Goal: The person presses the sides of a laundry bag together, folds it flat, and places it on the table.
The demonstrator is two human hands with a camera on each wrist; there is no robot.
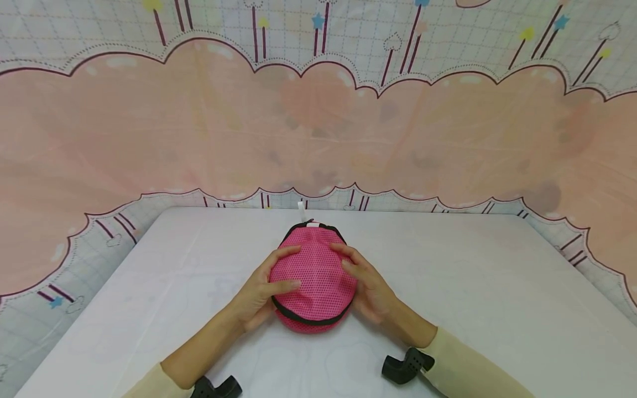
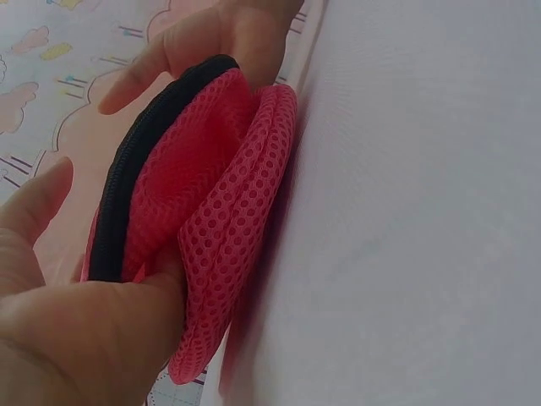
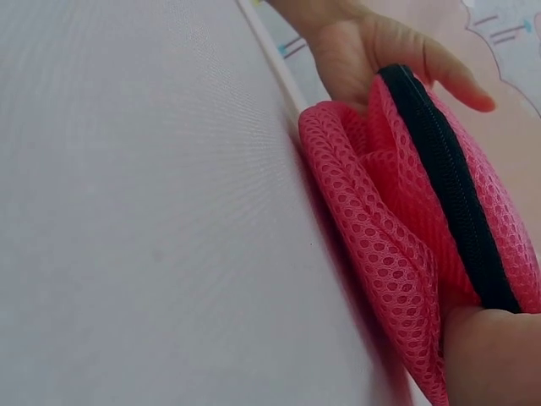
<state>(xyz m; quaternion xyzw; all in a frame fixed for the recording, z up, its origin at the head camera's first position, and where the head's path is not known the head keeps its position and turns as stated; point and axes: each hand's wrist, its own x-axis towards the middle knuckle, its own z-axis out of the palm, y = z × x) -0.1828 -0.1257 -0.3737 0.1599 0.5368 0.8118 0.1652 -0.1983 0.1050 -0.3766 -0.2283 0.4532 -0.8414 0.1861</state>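
Observation:
A pink mesh pouch (image 1: pixel 313 276) with a black zipper band lies on the white table (image 1: pixel 473 287), a small white pull tab (image 1: pixel 301 210) at its far end. My left hand (image 1: pixel 269 282) grips its left side, fingers curled over the top. On the opposite side my right hand (image 1: pixel 360 276) holds it the same way. In the left wrist view the pouch (image 2: pixel 220 203) bulges between my left hand (image 2: pixel 76 330) and the right hand (image 2: pixel 228 42). The right wrist view shows the pouch (image 3: pixel 389 228) folded up off the table, the right hand (image 3: pixel 486 355) at its near edge.
A pink cloud-patterned cloth backdrop (image 1: pixel 318 127) hangs behind and around the table. Black wrist mounts (image 1: pixel 405 365) sit on both cream-sleeved forearms. White tabletop stretches to both sides of the pouch.

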